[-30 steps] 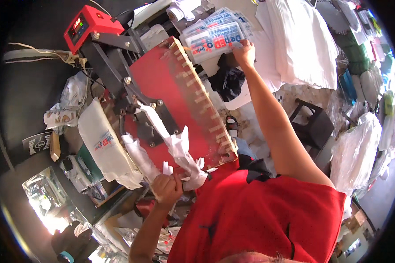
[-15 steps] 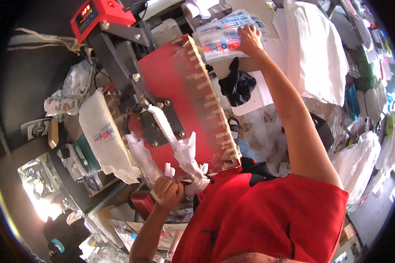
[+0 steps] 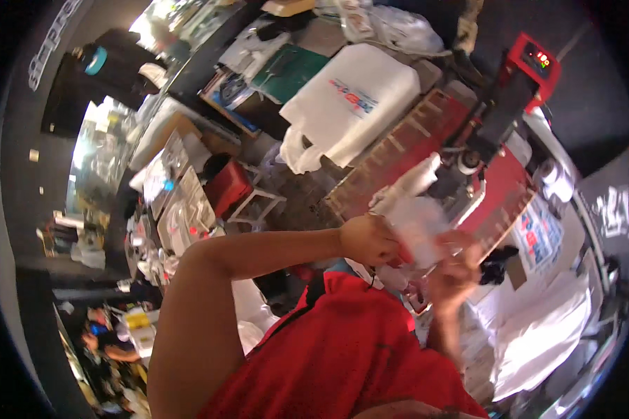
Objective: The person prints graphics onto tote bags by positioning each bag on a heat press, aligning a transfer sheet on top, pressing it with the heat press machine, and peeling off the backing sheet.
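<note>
Your left hand was in front of your shirt, fingers curled tight, apparently on the near-left edge of a thin cloudy sheet. Your right hand was at the sheet's other side, fingers bent; too blurred to tell if they gripped it. Having a hand on each side probably kept the floppy sheet from folding over. Sheet looked whitish, half see-through, smeared by motion; a red patch showed by your left fingers, can't tell if it was print.

Just beyond, the press's white-wrapped handle was near both hands, the wrap likely there against heat. Behind it, the red press plate. To your right, printed sheets were piled beside the plate, presumably for easy reach. Farther, left of the plate, a white bag lay spread, blue-and-red print up, handle end toward you, probably to keep its face smooth.
</note>
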`<state>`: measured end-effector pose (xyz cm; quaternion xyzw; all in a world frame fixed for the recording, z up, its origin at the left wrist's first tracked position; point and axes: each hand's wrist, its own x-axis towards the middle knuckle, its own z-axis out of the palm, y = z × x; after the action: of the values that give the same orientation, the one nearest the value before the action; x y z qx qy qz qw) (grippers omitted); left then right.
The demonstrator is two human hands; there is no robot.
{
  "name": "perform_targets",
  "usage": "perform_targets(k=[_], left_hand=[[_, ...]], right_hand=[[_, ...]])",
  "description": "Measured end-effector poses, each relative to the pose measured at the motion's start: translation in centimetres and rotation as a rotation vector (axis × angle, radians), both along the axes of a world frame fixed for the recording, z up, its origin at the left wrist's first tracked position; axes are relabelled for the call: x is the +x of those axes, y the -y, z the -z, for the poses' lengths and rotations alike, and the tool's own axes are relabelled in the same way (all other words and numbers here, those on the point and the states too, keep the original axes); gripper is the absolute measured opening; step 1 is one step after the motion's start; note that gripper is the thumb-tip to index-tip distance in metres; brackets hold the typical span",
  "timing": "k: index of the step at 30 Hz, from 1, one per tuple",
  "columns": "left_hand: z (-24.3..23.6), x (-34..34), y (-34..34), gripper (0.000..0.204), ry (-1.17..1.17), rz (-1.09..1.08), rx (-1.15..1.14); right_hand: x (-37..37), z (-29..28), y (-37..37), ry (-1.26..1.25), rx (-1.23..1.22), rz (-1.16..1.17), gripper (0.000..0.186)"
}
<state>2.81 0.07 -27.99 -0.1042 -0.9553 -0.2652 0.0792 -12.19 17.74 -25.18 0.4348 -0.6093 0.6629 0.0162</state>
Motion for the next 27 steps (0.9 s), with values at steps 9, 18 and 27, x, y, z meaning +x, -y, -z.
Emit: perform_targets(k=[9,18,27], left_hand=[[1.7,-0.1,-0.7,0.032,0.148,-0.167,0.136],[5.7,-0.5,-0.6,0.026,-0.126,-0.052,0.329],[1.3,-0.8,-0.3,0.022,-0.243,0.045,0.544]], right_hand=[[4.8,3.3,3.8,-0.048,0.164,-0.106,0.023],[4.5,4.6,3.8,-0.017,0.212,-0.050,0.026],[5.5,3.1,3.6,0.275,0.311,0.110,0.034]])
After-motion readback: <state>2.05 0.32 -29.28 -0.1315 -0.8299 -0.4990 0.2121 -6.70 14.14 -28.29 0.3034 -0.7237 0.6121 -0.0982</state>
